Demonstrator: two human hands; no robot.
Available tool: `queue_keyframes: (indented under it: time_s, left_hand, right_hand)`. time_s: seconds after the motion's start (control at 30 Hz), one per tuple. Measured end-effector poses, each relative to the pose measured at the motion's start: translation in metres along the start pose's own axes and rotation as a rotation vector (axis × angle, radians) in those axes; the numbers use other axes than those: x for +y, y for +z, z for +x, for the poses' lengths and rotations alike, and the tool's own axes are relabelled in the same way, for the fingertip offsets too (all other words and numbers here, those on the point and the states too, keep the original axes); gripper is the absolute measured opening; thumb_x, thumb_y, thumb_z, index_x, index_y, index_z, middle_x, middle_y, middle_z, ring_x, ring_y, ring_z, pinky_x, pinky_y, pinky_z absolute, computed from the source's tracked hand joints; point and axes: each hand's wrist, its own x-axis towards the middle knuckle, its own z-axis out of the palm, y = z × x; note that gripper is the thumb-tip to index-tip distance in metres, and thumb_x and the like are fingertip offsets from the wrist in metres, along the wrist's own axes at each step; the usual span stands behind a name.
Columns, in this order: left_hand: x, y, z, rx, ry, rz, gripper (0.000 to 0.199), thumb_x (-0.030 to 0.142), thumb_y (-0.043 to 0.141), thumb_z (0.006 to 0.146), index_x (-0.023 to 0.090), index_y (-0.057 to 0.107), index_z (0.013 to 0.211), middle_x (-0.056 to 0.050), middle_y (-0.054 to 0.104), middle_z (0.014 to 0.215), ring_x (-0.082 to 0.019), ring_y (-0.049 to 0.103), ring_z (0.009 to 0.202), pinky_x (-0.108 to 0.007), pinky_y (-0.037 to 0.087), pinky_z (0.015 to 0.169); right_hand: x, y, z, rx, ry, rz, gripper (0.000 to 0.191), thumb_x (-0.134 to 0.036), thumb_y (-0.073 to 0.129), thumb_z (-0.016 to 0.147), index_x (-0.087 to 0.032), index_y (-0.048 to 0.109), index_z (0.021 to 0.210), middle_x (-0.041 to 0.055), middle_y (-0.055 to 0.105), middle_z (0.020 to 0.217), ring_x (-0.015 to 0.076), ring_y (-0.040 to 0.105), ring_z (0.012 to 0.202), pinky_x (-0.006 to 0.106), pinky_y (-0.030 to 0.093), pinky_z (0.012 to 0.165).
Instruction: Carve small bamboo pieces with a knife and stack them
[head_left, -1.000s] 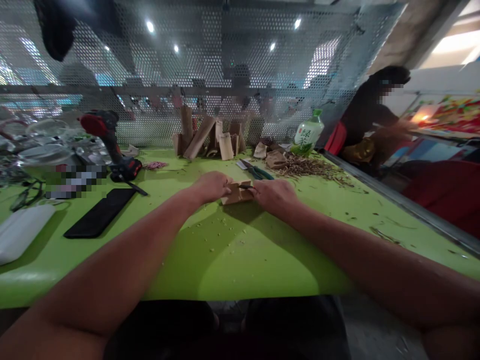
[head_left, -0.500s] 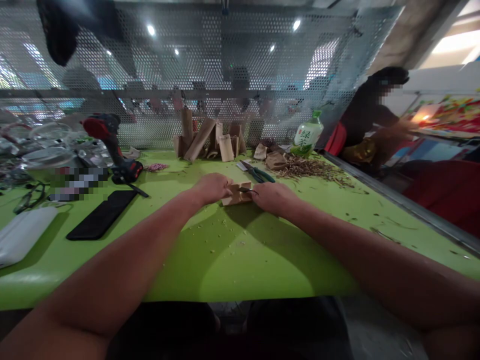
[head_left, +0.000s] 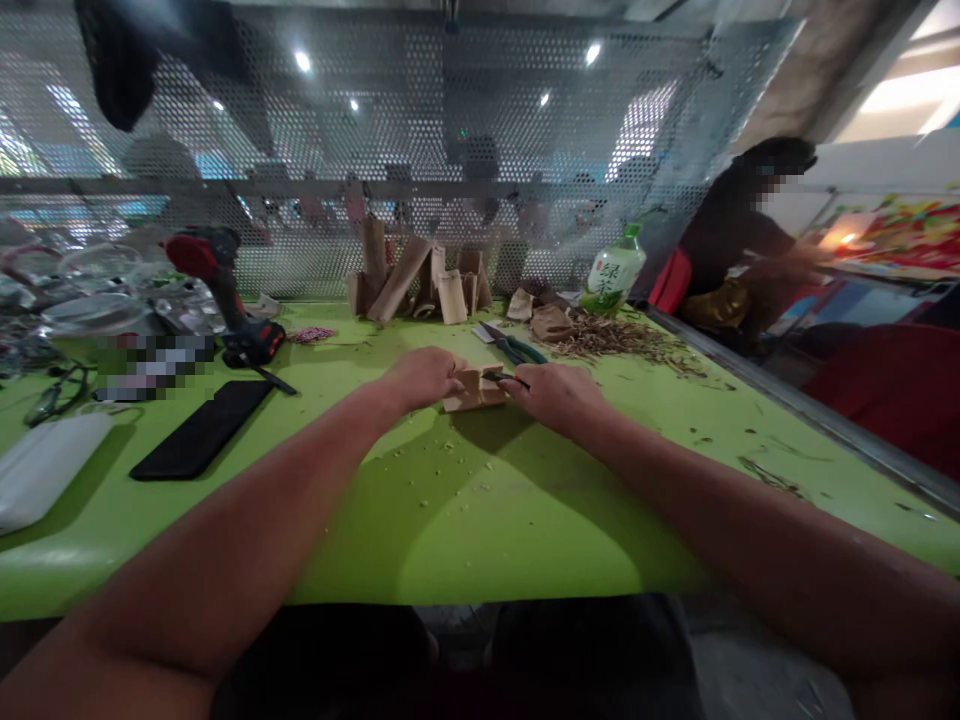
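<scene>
1. Both hands are closed: the left hand [head_left: 424,380] grips a small tan wooden block [head_left: 472,390], and the right hand [head_left: 559,396] grips a slim dark-bladed tool [head_left: 514,379] whose tip meets the block.
2. That block sits between the hands on a lime-green table [head_left: 480,520].
3. Green-handled pliers [head_left: 514,346] lie just beyond it, beside a heap of brown wood shavings [head_left: 622,345].

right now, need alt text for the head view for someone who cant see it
The left hand and right hand hold a tan wooden piece on a lime-green table, a thin dark blade poking from the right hand. Green-handled pliers and a heap of shavings lie beyond; a red-and-black cordless drill stands to the left.
</scene>
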Motion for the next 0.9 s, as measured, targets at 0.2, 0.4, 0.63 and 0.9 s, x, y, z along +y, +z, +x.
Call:
queue_keyframes:
  time_s: [0.2,0.4,0.63,0.9]
  left_hand:
    - [0.0,0.001,-0.003,-0.026,-0.038,-0.102,0.024,0.037,0.058,0.085,0.017,0.07,0.093,-0.005,0.067,0.078,-0.015,0.056,0.064,-0.024,0.036,0.058]
    - [-0.005,-0.001,-0.005,0.051,0.011,-0.298,0.033,0.028,0.056,0.085,0.017,0.067,0.113,-0.007,0.071,0.093,-0.016,0.06,0.077,-0.024,0.042,0.065]
    - [-0.011,-0.007,-0.006,0.363,0.005,-0.477,0.035,0.028,0.055,0.086,0.014,0.065,0.116,-0.01,0.069,0.101,-0.018,0.061,0.083,-0.026,0.047,0.067]
    - [0.0,-0.015,-0.013,0.396,0.056,-0.528,0.036,0.024,0.058,0.084,0.017,0.07,0.117,-0.01,0.069,0.119,-0.021,0.063,0.105,-0.031,0.05,0.087]
  right_hand:
    - [0.002,0.003,0.003,0.0,-0.036,0.004,0.048,-0.055,0.033,0.097,-0.022,0.068,0.095,0.0077,0.07,0.079,0.0191,0.059,0.064,0.027,0.031,0.055]
    - [0.012,0.003,0.008,0.113,0.051,0.11,0.058,-0.061,0.026,0.096,-0.019,0.066,0.093,0.0081,0.067,0.079,0.0185,0.055,0.064,0.027,0.028,0.056]
    - [0.017,0.004,0.011,0.152,0.065,0.193,0.052,-0.059,0.031,0.095,-0.019,0.064,0.089,0.0071,0.065,0.079,0.0173,0.05,0.064,0.027,0.024,0.054]
    - [0.003,-0.004,0.003,0.035,-0.01,0.191,0.047,-0.056,0.036,0.096,-0.021,0.066,0.091,0.005,0.064,0.074,0.0152,0.048,0.057,0.027,0.024,0.051]
